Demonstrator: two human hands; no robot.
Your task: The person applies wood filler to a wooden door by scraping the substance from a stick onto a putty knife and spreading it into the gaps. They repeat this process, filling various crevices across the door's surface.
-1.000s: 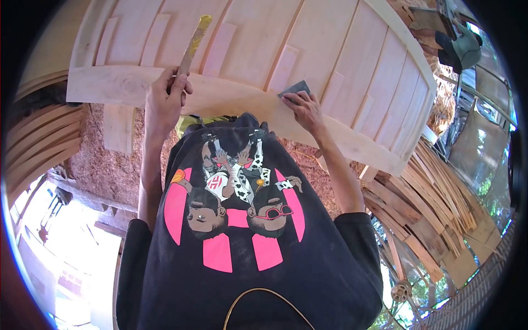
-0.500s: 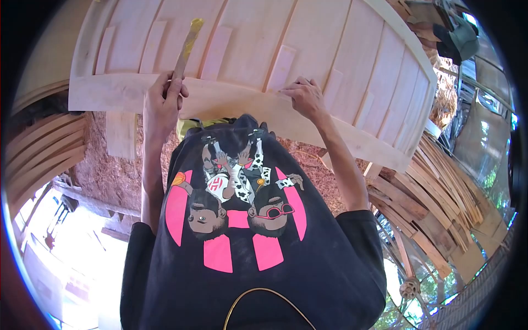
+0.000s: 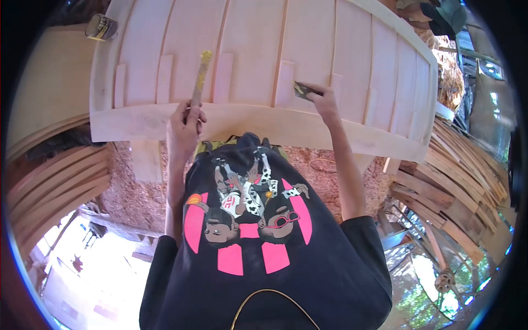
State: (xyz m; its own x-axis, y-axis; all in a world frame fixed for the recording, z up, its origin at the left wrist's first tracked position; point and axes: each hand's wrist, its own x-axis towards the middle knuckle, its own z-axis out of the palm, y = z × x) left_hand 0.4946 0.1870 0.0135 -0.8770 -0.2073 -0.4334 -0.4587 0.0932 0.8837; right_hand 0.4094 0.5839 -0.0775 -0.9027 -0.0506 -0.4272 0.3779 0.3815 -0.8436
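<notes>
The left hand [image 3: 187,125] is closed around a yellow-tipped stick [image 3: 199,77], its tip pointing away over the curved plank panel [image 3: 247,44], likely parked out of the way, while the right hand [image 3: 325,102] pinches a dark pad [image 3: 301,90] flat against the panel beside a short slat [image 3: 285,82].

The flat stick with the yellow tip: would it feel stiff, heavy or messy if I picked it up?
Probably light: the flat stick is thin and narrow. Likely fairly stiff: it stands straight up out of the left hand without drooping. Its yellow-coated tip could be wet or sticky, so it might smear.
</notes>
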